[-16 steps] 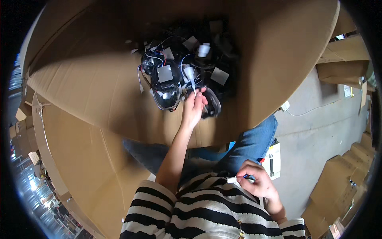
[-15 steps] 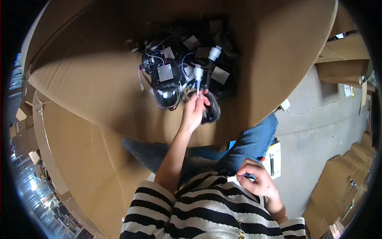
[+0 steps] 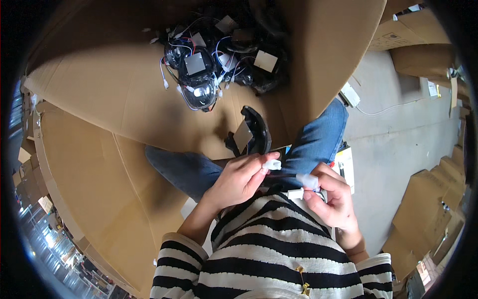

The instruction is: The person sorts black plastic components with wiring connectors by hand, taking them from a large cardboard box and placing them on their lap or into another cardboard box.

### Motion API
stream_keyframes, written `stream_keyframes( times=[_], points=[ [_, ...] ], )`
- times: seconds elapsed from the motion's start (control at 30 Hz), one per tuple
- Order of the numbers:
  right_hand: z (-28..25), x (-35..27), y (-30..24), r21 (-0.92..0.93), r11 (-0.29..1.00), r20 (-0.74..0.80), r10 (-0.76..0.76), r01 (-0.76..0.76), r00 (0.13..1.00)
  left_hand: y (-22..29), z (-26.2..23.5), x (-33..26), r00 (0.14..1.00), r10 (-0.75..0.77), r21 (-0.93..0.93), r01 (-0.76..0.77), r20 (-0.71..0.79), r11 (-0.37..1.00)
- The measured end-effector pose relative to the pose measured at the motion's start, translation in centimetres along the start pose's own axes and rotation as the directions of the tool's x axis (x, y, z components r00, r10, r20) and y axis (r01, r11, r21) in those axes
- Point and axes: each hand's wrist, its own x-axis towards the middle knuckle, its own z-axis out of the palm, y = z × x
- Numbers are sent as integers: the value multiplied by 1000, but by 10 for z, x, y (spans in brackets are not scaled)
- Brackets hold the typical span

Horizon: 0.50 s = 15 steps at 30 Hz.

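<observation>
My left hand (image 3: 241,180) is closed, its thumb and fingers pinching a white plug connector (image 3: 272,165) in front of my body. A curved black part (image 3: 258,130) with a silver square plate (image 3: 243,135) hangs just beyond that hand, at the box's near edge. Close by on the right, my right hand (image 3: 332,195) grips another white plug connector (image 3: 295,194). A translucent white connector (image 3: 307,181), blurred by motion, shows at its fingertips. How the wires run between the connectors is partly hidden by my fingers.
In the large cardboard box (image 3: 124,94) ahead lies a pile of black lamp-like units (image 3: 199,70) with clear lenses, silver plates and thin wires. My knees are against the box. Right, a white power strip (image 3: 350,94) and folded cardboard (image 3: 423,214) lie on the grey floor.
My left hand has drawn back from the pile toward my body with a white connector, and a black part came along. My right hand has risen slightly, bringing the hands close together.
</observation>
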Motion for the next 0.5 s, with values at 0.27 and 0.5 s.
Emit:
stream_keyframes(
  times=[0.27, 0.5],
  points=[
    [-26, -4, -5, -32, 999, 16, -29, 29, 999, 8, -22, 1, 918, 67, -201, 14, 392, 980],
    [-10, 6, -4, -9, 996, 132, -92, 94, 987, 13, -19, 2, 798, 197, -202, -97, 570, 975]
  ],
)
